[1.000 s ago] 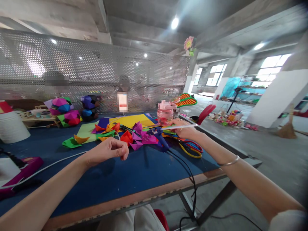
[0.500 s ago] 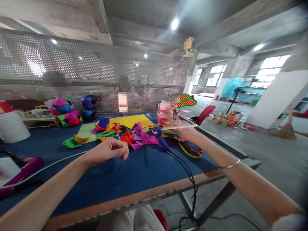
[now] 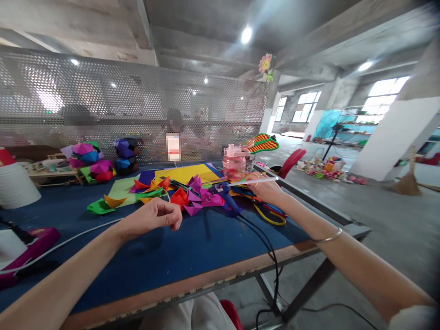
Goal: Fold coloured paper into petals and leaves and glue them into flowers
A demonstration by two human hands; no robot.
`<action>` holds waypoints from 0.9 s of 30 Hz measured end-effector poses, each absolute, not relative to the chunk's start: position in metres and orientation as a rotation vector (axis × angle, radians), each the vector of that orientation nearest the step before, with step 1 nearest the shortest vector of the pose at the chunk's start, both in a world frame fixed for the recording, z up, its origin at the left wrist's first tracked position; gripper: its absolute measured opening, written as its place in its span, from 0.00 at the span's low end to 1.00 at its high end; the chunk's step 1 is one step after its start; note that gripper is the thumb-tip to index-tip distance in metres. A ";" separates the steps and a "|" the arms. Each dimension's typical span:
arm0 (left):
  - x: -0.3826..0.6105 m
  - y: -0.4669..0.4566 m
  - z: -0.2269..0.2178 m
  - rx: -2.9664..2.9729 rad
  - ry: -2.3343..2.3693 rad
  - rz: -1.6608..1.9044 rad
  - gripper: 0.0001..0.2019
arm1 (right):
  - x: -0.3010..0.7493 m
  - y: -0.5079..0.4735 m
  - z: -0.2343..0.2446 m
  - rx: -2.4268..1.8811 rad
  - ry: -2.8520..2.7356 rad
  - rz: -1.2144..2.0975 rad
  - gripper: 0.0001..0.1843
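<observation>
My left hand (image 3: 153,217) hovers over the blue tabletop (image 3: 178,250) with its fingers curled into a pinch; what they hold, if anything, is too small to make out. My right hand (image 3: 265,188) reaches to the far right of the table and is closed on a thin white stick (image 3: 256,181) that points right. Between the hands lie folded paper pieces in magenta, red and orange (image 3: 195,196) and a blue glue gun (image 3: 228,196) with a black cord (image 3: 266,243). Scissors with yellow and red handles (image 3: 271,214) lie under my right wrist.
A pink jar (image 3: 234,166) stands behind my right hand. Coloured paper sheets (image 3: 185,173), paper balls (image 3: 92,161) and a white bucket (image 3: 15,185) sit further back. A perforated metal screen (image 3: 137,105) backs the table, with people behind it. A purple device (image 3: 32,243) lies at left.
Both hands stay nearly where they were. The view has shifted slightly, so everything sits a little further left and higher in the picture.
</observation>
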State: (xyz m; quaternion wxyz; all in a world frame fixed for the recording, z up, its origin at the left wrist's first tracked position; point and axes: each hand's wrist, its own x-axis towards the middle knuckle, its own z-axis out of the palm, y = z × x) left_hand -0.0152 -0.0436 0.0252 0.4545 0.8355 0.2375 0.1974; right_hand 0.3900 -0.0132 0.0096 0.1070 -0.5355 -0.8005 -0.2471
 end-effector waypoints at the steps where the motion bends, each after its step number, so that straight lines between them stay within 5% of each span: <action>1: -0.015 -0.043 0.025 2.066 0.587 0.487 0.21 | 0.390 -0.015 0.010 -1.541 -2.335 -0.719 0.13; 16: -0.015 -0.044 0.025 2.056 0.581 0.475 0.19 | 0.434 -0.015 0.022 -1.584 -1.393 -0.295 0.13; 22: -0.015 -0.042 0.024 2.055 0.561 0.471 0.19 | 0.428 -0.022 0.018 -1.571 -1.378 -0.563 0.13; 27: -0.015 -0.044 0.026 2.052 0.542 0.477 0.20 | 0.424 -0.032 0.015 -1.604 -2.015 -1.055 0.16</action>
